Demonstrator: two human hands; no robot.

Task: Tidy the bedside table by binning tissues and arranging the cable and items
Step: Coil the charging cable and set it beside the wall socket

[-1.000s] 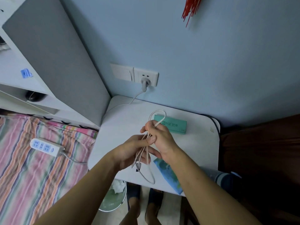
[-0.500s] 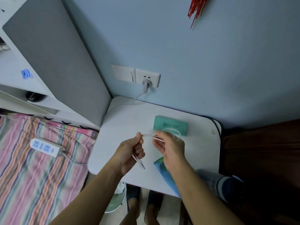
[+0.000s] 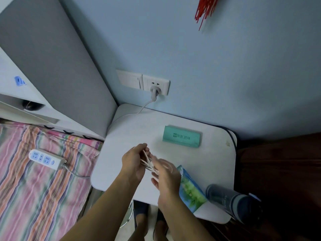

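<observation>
Over the front of the white bedside table [image 3: 132, 134], both hands hold a thin white cable [image 3: 148, 162] gathered into several loops. My left hand [image 3: 133, 162] pinches the bundle at its upper end. My right hand [image 3: 165, 174], motion-blurred, is closed around its lower end. A teal box [image 3: 181, 136] lies flat toward the back of the table. A blue-green tissue pack [image 3: 191, 190] lies at the front edge, just right of my right hand. A dark grey-blue bottle [image 3: 231, 200] lies on its side at the front right corner.
A plug [image 3: 154, 92] sits in the wall socket, its cord [image 3: 139, 111] running down across the table's back left. A power strip [image 3: 45, 158] lies on the striped bedding to the left. A bin rim [image 3: 129, 218] shows under the table front. Dark fabric lies right.
The hands drew close together and lower toward the table's front, bunching the cable loops tighter between them. The right hand is now turning around the bundle.
</observation>
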